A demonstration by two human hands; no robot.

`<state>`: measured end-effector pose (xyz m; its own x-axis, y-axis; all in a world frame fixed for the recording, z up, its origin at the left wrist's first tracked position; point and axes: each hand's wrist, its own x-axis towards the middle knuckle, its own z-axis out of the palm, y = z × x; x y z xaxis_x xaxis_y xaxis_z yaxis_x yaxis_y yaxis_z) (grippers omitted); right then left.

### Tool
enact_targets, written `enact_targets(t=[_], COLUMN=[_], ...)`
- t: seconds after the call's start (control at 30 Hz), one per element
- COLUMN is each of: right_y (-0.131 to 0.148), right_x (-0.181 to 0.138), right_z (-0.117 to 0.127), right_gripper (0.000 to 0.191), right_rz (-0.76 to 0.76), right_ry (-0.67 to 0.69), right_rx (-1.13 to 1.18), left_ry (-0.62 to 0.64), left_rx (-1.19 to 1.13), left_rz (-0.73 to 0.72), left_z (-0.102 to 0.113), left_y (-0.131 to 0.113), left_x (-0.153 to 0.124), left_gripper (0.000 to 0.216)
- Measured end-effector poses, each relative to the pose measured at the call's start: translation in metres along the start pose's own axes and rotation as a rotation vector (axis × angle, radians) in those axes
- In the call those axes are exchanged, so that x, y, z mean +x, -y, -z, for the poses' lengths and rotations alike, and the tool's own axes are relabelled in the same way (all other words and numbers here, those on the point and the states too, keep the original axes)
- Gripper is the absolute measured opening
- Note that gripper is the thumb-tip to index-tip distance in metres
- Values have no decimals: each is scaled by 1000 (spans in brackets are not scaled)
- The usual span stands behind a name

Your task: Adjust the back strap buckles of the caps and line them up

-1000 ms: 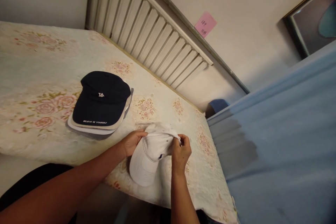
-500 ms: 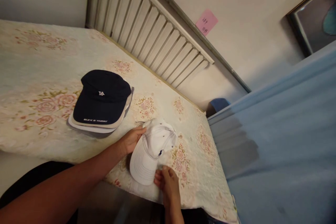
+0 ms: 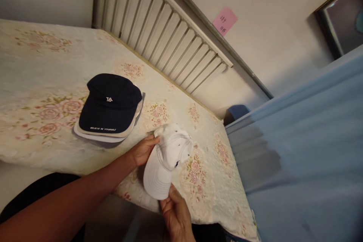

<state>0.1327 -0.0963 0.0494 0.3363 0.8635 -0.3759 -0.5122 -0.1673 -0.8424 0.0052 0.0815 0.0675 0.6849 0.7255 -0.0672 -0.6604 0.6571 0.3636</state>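
A white baseball cap (image 3: 163, 162) with a small dark emblem is held between my two hands over the front part of the flowered cloth, its brim facing me. My left hand (image 3: 144, 150) grips the cap's left side, thumb on top and the other fingers hidden beneath. At the brim's lower right edge, my right hand (image 3: 176, 208) pinches with its thumb above and fingers underneath. To the left lies a dark navy cap (image 3: 110, 102) lettered "BELIEVE IN YOURSELF", stacked on lighter caps whose brims (image 3: 99, 138) peek out below.
The flowered cloth (image 3: 36, 72) covers the surface. Along its back edge runs a white radiator (image 3: 161, 26); a pink note (image 3: 225, 20) hangs on the wall above. A blue curtain (image 3: 300, 140) borders the right side, with a framed picture (image 3: 340, 19) beyond.
My right hand has moved from beside the brim to its lower edge and taken hold of it. The white cap has shifted slightly right and turned a little. The stacked caps have stayed put.
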Motion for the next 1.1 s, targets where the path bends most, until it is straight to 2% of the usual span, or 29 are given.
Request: enact_targets(t=[0.17,0.33,0.4,0.5,0.6,0.7,0.83,0.97,1.1], right_y=[19,32,31,24,17,12,9,8,9], right_x=[31,49,48,39,27,20,24,32,36], right_z=[35,57,54,34,6,-11,-6,8,14], right_gripper=[32,21,19,21,27,38,49,53,53], right_rz=[101,197,230,233,214,188,162,183,164], right_ry=[-61,-187,-263,-308,-247,-181,-200,-181,-190], right_rx=[-44,-29,68,228,309,389,390,314,349], left_ry=[-35,-101,-105,-60,-11,-18,-73,-113,-130], left_rx=[-44,-131,-141,-145,-140,-136,-157,-187,-187], left_rz=[-55,-128,-115,-83,-65,-62,-68,-92,-102], left_z=[0,1,2,3,3,3,1,-3,-4], left_y=[-2,-1,3,10,14,11,4,1,0], left_x=[5,12,13,13,11,10,11,11,11], left_gripper=[30,31,28,26,28,25,25,27,26])
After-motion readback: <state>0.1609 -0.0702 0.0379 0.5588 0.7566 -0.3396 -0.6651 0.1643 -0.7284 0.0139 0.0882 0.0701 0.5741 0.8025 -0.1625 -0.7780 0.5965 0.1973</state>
